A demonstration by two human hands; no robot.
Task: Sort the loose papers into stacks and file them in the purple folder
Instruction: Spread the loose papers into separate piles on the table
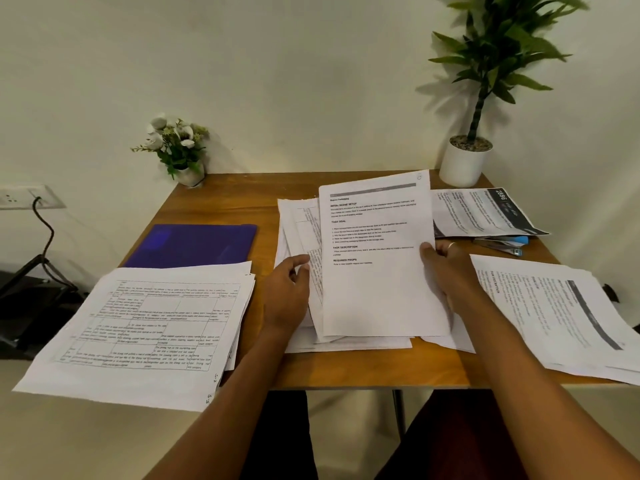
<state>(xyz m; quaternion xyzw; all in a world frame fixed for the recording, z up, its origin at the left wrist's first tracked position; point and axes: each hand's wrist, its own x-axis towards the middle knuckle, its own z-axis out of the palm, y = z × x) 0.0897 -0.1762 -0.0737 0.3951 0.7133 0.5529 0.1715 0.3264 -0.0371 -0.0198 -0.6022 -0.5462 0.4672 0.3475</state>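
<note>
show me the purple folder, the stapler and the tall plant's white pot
purple folder (pixel 194 244), head view, middle of its cover
stapler (pixel 502 245), head view, its metal body
white pot (pixel 462 166), head view, its front wall

On the worktop (pixel 346 368), the right hand (pixel 450 271) pinches a printed sheet (pixel 377 289) over the loose pile (pixel 298 216); the left hand (pixel 287 289) grips the pile's edge. A purple folder (pixel 194 244) lies behind a sorted stack (pixel 138 323).

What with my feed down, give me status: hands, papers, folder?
Right hand pinches top sheet, tilted up over the middle pile. Left hand grips that pile's left edge. Purple folder closed, far left; left stack covers its near edge.
</note>
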